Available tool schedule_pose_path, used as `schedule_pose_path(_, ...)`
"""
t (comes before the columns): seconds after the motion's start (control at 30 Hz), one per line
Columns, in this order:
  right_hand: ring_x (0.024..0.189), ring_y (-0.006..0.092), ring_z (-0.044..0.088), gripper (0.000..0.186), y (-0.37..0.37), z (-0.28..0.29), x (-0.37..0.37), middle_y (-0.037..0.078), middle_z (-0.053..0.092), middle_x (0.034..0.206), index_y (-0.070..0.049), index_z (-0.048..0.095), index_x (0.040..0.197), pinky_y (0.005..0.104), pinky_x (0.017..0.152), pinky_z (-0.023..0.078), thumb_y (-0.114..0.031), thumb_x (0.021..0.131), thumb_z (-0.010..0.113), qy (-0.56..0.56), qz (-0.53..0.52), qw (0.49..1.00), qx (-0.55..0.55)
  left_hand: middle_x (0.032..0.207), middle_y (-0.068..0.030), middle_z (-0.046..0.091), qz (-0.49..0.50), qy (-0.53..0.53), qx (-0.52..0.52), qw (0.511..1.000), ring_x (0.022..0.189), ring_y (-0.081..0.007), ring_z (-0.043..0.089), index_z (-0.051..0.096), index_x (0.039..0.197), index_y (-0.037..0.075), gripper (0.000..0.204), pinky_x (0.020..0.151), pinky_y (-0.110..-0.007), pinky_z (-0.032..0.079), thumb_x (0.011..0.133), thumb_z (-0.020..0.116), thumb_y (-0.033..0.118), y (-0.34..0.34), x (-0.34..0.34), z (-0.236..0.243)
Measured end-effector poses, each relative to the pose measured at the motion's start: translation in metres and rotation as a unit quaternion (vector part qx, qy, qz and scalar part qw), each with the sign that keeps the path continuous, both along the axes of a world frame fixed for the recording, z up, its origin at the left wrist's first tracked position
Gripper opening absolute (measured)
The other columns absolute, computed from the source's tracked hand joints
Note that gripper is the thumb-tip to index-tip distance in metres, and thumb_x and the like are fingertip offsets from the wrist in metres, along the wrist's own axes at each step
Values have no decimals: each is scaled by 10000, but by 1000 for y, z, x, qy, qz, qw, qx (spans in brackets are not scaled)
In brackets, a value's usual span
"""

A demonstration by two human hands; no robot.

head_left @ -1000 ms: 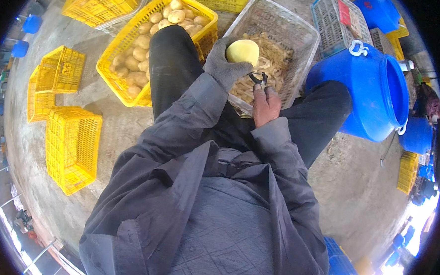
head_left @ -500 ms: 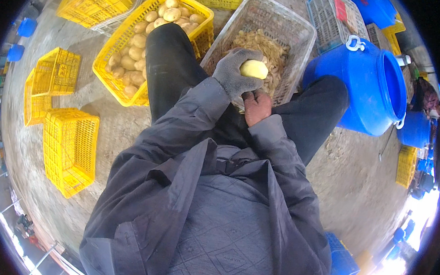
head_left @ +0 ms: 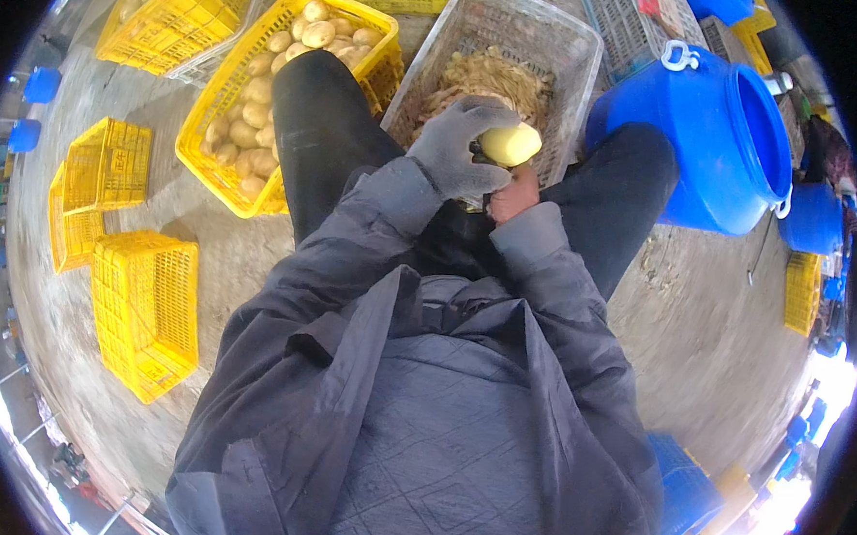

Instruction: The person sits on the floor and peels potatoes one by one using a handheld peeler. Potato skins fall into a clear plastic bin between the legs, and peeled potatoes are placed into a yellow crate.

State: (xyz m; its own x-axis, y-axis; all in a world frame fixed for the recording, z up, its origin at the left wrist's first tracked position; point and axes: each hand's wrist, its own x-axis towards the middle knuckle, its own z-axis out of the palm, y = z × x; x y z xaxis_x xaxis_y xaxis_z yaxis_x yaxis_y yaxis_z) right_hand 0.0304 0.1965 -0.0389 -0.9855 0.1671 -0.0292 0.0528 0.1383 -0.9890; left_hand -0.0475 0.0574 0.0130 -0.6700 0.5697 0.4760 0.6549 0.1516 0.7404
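My left hand (head_left: 457,145), in a grey knitted glove, grips a peeled pale-yellow potato (head_left: 512,145) between its thumb and fingers, above the near end of a grey crate (head_left: 586,77). Peelings (head_left: 492,77) lie heaped in that crate. Just below the potato is my bare right hand (head_left: 516,197), its fingers curled and partly hidden by the potato and the glove. A small dark piece shows in the gap beside the glove's thumb; what my right hand holds cannot be made out.
Left of my knee stands a yellow crate (head_left: 190,148) of unpeeled potatoes (head_left: 253,113). A big blue barrel (head_left: 683,136) leans by my right knee. Yellow crates (head_left: 145,316) stand at the left, and another potato-filled yellow crate (head_left: 175,22) is at the far left.
The potato has shifted right and tilted in my left hand, and a gap has opened between the glove's thumb and fingers. My right hand has moved slightly right. The whole view has shifted a little.
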Motion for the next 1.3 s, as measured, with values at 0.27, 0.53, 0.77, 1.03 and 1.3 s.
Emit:
schedule_pose_path(0.27,925,176,661,306,2,-3,-3,83,712,998,2,649,1137,303,817,503,-148,874,699,-54,7,998,-34,1285,-149,582,-87,-169,21,982,1179,-237,564,617,1235,-1,650,996,-339,457,662,844,204,-20,-20,-3)
schedule_pose_path(0.53,944,261,678,275,-7,16,1,150,710,1006,-27,651,1109,355,831,504,-151,864,675,2,10,991,131,1065,-63,658,-34,-300,76,950,976,-151,612,631,1118,18,541,863,-299,496,663,873,185,-9,-16,-16)
schedule_pose_path(0.77,896,398,661,286,-12,20,3,224,684,931,-34,664,1063,429,746,523,-199,831,692,-9,14,950,313,962,-61,633,-23,-334,113,935,897,-121,584,569,1058,45,634,773,-303,504,573,922,253,-2,-15,-35)
schedule_pose_path(1.03,813,396,659,201,-9,11,7,200,679,851,-69,693,960,467,703,527,-206,813,676,52,3,929,366,1110,-114,621,-13,-153,46,987,1001,-200,617,528,1239,17,726,896,-334,500,604,842,172,-2,-5,-21)
schedule_pose_path(1.3,853,399,672,319,-9,25,3,225,681,862,9,620,1070,465,753,531,-226,855,607,-74,-40,916,392,1085,-136,639,56,-39,21,997,1006,-272,641,569,1170,53,670,879,-369,513,605,853,274,-5,3,-9)
